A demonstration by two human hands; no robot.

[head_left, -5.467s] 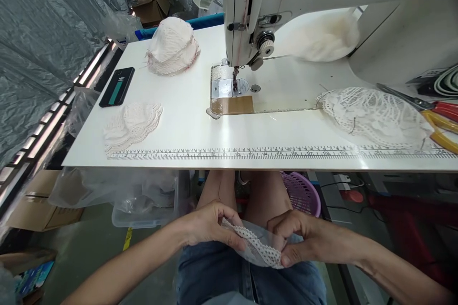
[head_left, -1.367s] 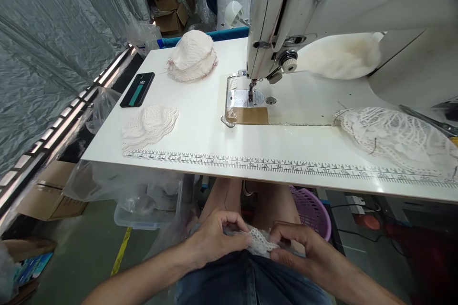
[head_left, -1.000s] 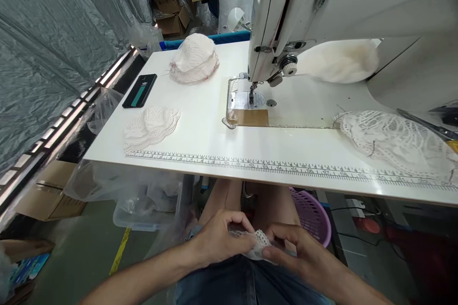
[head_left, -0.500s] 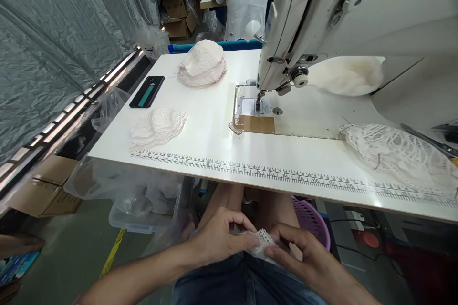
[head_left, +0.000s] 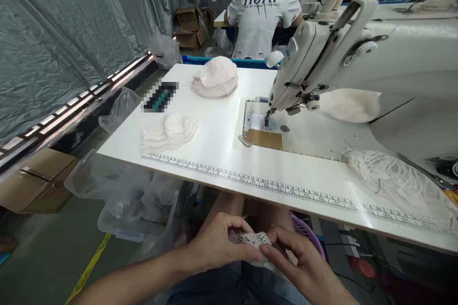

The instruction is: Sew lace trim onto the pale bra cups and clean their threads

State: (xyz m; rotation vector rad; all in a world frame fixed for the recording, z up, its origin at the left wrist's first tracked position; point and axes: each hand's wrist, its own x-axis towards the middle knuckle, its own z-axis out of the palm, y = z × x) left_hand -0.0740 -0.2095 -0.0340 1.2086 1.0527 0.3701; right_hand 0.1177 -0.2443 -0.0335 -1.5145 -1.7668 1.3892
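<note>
Below the table edge, over the lap, the left hand (head_left: 218, 245) and right hand (head_left: 298, 259) pinch between their fingertips a small white perforated lace piece (head_left: 252, 239), its long axis running nine to three o'clock, with the white sewing table (head_left: 222, 152) at twelve o'clock beyond both hands equally.

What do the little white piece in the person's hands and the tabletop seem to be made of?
The white piece, pinched between the left hand and the right hand, looks like soft openwork lace or knit: small regular holes show across it, and it bends limply. The tabletop seems a smooth, glossy white laminate or coated board, since it mirrors light, with a printed ruler scale along its near edge.
</note>
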